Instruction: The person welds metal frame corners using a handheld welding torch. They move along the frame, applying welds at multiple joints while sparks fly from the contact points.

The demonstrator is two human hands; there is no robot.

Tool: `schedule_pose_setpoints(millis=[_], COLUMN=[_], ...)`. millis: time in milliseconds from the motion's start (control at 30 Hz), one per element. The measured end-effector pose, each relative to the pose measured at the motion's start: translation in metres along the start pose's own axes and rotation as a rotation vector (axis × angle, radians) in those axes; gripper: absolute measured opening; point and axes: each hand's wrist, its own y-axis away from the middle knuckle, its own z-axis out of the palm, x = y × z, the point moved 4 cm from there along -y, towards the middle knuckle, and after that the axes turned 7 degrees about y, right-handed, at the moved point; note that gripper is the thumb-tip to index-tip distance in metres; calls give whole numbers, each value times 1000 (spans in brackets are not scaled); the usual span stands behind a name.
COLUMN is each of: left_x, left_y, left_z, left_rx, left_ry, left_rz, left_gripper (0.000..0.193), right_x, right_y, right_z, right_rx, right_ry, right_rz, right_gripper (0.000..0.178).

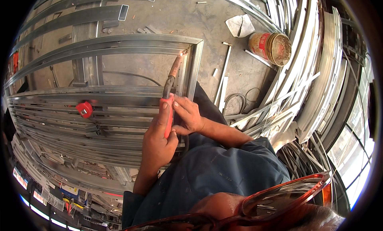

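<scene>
A MIG welding torch (169,116) with a red handle and a copper-coloured nozzle is held between my two hands. My left hand (157,140) wraps the handle from the left and below, its index finger stretched along the side. From the right, my right hand (190,114) closes on the same handle with bent fingers. The nozzle points away from me, its end at the inside corner of a metal frame (198,57). A bright orange spot shows at that corner; whether the nozzle touches the metal I cannot tell.
Stacked metal profiles (52,105) lie left of my hands, with a red tape measure (84,109) on top. A dirty bucket (261,45) lies on its side at the far right. Long metal strips (315,67) pile up on the right. A cable (235,99) loops on the floor.
</scene>
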Motion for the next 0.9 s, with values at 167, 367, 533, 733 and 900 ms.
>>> schedule_pose_setpoints(millis=[167, 367, 533, 733, 900], left_x=[2, 1, 0, -1, -1], left_y=[-1, 1, 0, 0, -2], left_z=[0, 0, 0, -1, 0], left_rx=[1, -9, -14, -2, -1], left_ry=[9, -8, 10, -50, -24], left_rz=[0, -25, -44, -42, -40], left_gripper=[94, 93, 93, 92, 91], right_x=[0, 1, 1, 2, 3], right_y=[-1, 1, 2, 6, 9], right_z=[0, 0, 1, 0, -1], right_rx=[3, 4, 4, -33, -40], right_ry=[2, 5, 2, 38, 61], right_rz=[-7, -13, 5, -5, -2], right_gripper=[86, 86, 86, 87, 86])
